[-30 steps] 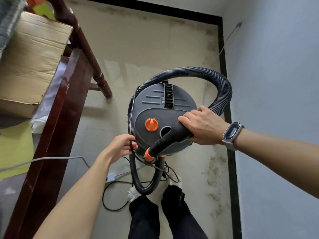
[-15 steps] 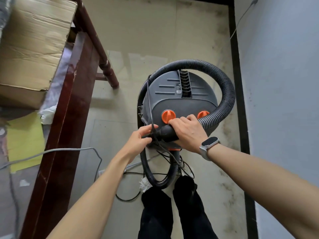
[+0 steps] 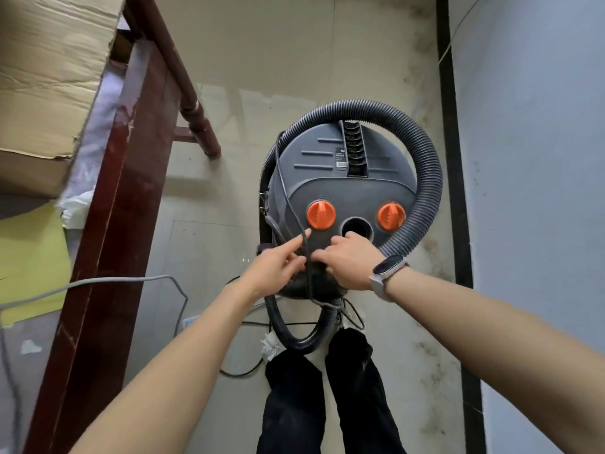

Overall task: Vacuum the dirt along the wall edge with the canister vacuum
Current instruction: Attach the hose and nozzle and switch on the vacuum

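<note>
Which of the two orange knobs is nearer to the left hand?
The orange knob left of the round opening; the other knob sits beyond it, toward the hose.

I am looking down on the canister vacuum, which is standing on the floor between the table leg on my left and the wall on my right. Its hose is arching from behind the canister round its right side, and the power cord is lying across its left top. My left hand and right hand are meeting at the near edge, the legs standing directly below.
</note>
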